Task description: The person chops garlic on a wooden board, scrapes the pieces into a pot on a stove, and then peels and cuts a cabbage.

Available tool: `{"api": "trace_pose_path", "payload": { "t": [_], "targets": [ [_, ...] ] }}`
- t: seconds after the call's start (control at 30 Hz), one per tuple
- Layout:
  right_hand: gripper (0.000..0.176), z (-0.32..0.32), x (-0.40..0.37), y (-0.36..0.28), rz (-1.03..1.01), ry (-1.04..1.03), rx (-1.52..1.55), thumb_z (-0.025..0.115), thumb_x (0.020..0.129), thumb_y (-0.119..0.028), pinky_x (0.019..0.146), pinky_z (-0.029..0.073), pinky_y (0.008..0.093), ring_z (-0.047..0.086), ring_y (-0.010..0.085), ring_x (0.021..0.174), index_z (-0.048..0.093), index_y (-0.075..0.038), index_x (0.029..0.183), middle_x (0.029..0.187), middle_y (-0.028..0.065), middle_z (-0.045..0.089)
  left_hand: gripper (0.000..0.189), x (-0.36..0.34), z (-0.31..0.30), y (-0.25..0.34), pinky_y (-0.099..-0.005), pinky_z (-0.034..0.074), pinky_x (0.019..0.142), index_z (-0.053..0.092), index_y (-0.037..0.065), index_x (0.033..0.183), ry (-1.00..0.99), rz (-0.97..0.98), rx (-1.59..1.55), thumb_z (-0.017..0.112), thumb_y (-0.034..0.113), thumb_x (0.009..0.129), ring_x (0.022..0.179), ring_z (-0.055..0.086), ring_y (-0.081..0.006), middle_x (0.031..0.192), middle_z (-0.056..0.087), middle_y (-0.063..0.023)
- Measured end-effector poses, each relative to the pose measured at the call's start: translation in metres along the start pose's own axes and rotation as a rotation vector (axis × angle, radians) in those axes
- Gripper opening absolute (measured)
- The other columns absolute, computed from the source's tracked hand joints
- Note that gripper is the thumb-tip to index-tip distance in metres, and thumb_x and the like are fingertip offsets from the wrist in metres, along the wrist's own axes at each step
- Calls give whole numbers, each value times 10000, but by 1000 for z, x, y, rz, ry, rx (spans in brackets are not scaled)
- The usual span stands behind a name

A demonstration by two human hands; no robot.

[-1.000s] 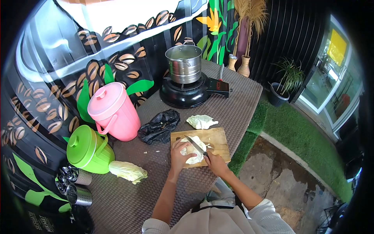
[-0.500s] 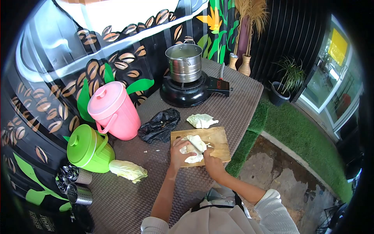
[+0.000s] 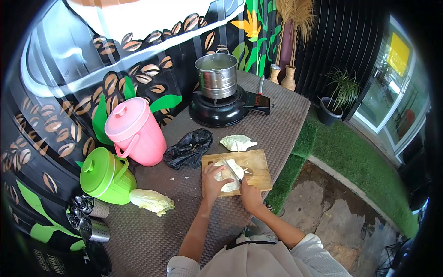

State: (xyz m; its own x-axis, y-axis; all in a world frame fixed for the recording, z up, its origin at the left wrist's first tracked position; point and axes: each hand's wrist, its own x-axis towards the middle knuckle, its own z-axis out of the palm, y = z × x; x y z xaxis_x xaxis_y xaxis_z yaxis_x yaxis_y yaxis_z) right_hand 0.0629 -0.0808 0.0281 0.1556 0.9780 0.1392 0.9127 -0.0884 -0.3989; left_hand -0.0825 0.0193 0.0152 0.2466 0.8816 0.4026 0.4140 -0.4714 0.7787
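Note:
Pale cabbage leaves (image 3: 229, 187) lie on a wooden cutting board (image 3: 260, 171). My left hand (image 3: 213, 181) presses down on the cabbage from the left, fingers curled over it and thumb toward the blade. A knife (image 3: 233, 171) is gripped in my right hand (image 3: 251, 196), its blade slanting across the cabbage toward the upper left. Small cut bits lie at the right of the blade. Just beyond the board rests a loose cabbage leaf (image 3: 238, 142). To the left, a piece of napa cabbage (image 3: 152, 201) sits on the woven-textured table (image 3: 184, 231).
A steel pot (image 3: 217, 76) stands on a black portable stove (image 3: 219, 111) at the back. A crumpled black plastic bag (image 3: 188, 148), a pink lidded jug (image 3: 138, 134) and a green one (image 3: 108, 177) line the left. Metal utensil holders (image 3: 94, 229) stand near the left edge.
The knife blade has turned more upright and its length shows more clearly over the cabbage. Both hands stay nearly in place; the view has shifted slightly.

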Motion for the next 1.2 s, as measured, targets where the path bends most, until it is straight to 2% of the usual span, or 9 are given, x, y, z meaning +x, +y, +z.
{"api": "trace_pose_path", "payload": {
  "t": [0.13, 0.27, 0.47, 0.67, 0.73, 0.8, 0.87, 1.03, 1.2],
  "targets": [
    [288, -2, 1, 4, 27, 31, 280, 507, 981, -217, 568, 493, 548, 622, 456, 616, 466, 29, 1126, 636, 266, 604, 554, 0, -5, 2, -436, 353, 1055, 722, 75, 1007, -21, 27, 11, 918, 260, 523, 1241, 465, -327, 1075, 664, -106],
    [278, -5, 6, 8, 22, 37, 307, 507, 981, -236, 573, 487, 553, 619, 462, 628, 478, 14, 1099, 648, 267, 608, 579, -1, -9, 5, -449, 418, 1004, 716, 55, 988, -15, 54, 55, 926, 309, 512, 1210, 498, -352, 1106, 663, -154],
    [282, -10, 12, 12, -75, -33, 52, 510, 981, -271, 556, 497, 528, 625, 445, 611, 484, -2, 1059, 631, 242, 610, 577, -1, -8, 4, -452, 415, 1008, 717, 58, 990, -14, 65, 47, 925, 318, 519, 1214, 495, -357, 1114, 660, -160],
    [196, -8, 13, 9, -156, 17, -172, 537, 958, -239, 487, 527, 401, 666, 301, 558, 484, -52, 981, 591, 122, 626, 549, -2, -10, 8, -446, 379, 1032, 712, 63, 1002, -45, 46, 21, 914, 260, 532, 1238, 468, -343, 1110, 658, -135],
    [181, -4, 12, 8, -150, 17, -198, 553, 872, -85, 513, 544, 403, 685, 307, 583, 474, -43, 1030, 638, 149, 655, 534, -1, -8, 6, -444, 348, 1049, 706, 69, 1010, -39, 36, -4, 905, 211, 535, 1246, 452, -326, 1087, 663, -101],
    [162, 7, 9, 6, -112, 33, -217, 543, 910, -143, 492, 536, 394, 678, 294, 564, 467, -53, 1022, 614, 126, 645, 591, -1, -3, 3, -439, 411, 1017, 715, 53, 1025, -7, 39, 36, 929, 278, 522, 1255, 468, -348, 1178, 629, -188],
    [169, 16, 6, 4, -73, 48, -240, 533, 949, -200, 471, 528, 385, 671, 281, 544, 461, -63, 1014, 590, 102, 634, 586, -3, 1, 6, -435, 411, 1015, 715, 52, 1026, 12, 38, 21, 927, 261, 521, 1244, 476, -343, 1157, 641, -171],
    [197, 15, 3, -16, 130, 17, -39, 492, 976, -195, 512, 527, 474, 670, 376, 604, 451, -20, 1058, 637, 192, 649, 557, -5, 7, 7, -426, 412, 1008, 714, 54, 1016, 80, 64, 50, 921, 222, 528, 1209, 495, -330, 1065, 681, -107],
    [238, 14, -3, -14, 143, 101, 180, 500, 981, -211, 539, 493, 549, 631, 459, 620, 447, 8, 1056, 645, 269, 614, 539, -8, 5, 7, -444, 391, 1004, 708, 67, 982, 108, 86, 52, 914, 260, 523, 1174, 495, -328, 996, 690, -71]
  ]
}}
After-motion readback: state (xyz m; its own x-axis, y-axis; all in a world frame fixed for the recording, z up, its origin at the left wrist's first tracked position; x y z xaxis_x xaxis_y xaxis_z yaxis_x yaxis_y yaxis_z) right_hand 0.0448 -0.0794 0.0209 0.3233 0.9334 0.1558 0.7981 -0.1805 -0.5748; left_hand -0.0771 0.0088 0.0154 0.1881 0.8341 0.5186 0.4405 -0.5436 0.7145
